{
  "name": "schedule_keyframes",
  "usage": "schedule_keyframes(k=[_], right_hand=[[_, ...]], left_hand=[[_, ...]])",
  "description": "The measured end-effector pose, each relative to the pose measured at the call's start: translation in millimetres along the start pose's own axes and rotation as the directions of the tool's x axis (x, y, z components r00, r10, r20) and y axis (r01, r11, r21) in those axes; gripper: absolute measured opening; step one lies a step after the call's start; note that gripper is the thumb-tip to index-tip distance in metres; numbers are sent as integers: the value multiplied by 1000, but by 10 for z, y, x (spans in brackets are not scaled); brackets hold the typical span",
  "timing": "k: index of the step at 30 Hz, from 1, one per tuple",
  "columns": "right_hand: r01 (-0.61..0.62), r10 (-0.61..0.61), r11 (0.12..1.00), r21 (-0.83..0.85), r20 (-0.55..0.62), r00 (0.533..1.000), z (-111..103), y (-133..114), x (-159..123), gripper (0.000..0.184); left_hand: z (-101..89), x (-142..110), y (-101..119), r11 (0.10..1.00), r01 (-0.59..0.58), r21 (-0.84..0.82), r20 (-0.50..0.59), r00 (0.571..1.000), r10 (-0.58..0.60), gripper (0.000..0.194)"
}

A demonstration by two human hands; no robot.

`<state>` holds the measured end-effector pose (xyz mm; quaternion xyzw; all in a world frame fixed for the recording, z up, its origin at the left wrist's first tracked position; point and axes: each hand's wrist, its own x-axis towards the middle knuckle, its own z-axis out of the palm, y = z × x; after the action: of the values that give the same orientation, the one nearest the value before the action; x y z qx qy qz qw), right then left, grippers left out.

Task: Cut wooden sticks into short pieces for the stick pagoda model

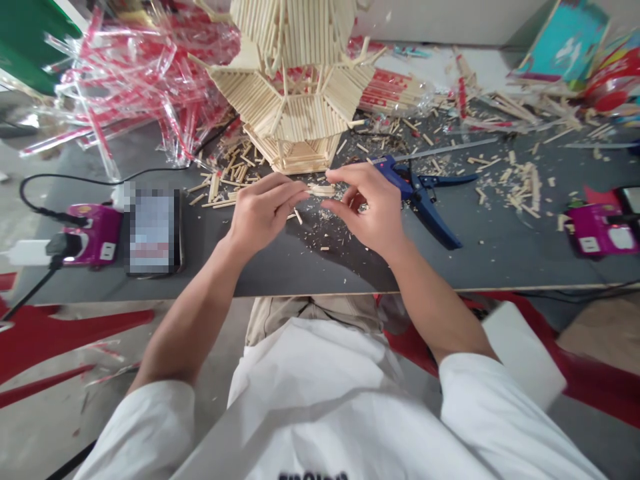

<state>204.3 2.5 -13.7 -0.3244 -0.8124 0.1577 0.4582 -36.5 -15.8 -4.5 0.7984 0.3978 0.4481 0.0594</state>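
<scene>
My left hand (270, 208) pinches a few short wooden sticks (321, 191) between thumb and fingertips, just above the table. Their free ends point toward my right hand (369, 205), whose thumb and index finger are spread apart around that end without visibly gripping it. Straight ahead of both hands stands a tiered model built of thin wooden sticks (305, 117), its top cut off by the view. To the right of my right hand lies a blue-handled hand tool (433, 217), partly hidden by that hand.
Cut stick pieces (240, 167) and crumbs litter the dark table (310, 273). Red-and-clear plastic wrappers (145, 87) heap up at the back left. A phone (153, 233) and a purple power socket (97, 233) sit at left, with cables; another purple socket (603, 230) is at right.
</scene>
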Motion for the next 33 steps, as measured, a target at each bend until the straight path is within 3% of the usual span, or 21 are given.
schedule_keyframes(k=[11, 28, 33], right_hand=[[-8, 9, 999, 31, -28, 1000, 11, -52, 28, 24], [-3, 4, 999, 46, -30, 1000, 7, -71, 17, 32], [-52, 53, 997, 60, -31, 998, 16, -56, 10, 37]], left_hand=[[-1, 10, 36, 1000, -9, -2, 6, 1000, 9, 24], [1, 19, 62, 1000, -15, -8, 2, 1000, 15, 22], [9, 23, 60, 1000, -13, -28, -16, 1000, 12, 21]])
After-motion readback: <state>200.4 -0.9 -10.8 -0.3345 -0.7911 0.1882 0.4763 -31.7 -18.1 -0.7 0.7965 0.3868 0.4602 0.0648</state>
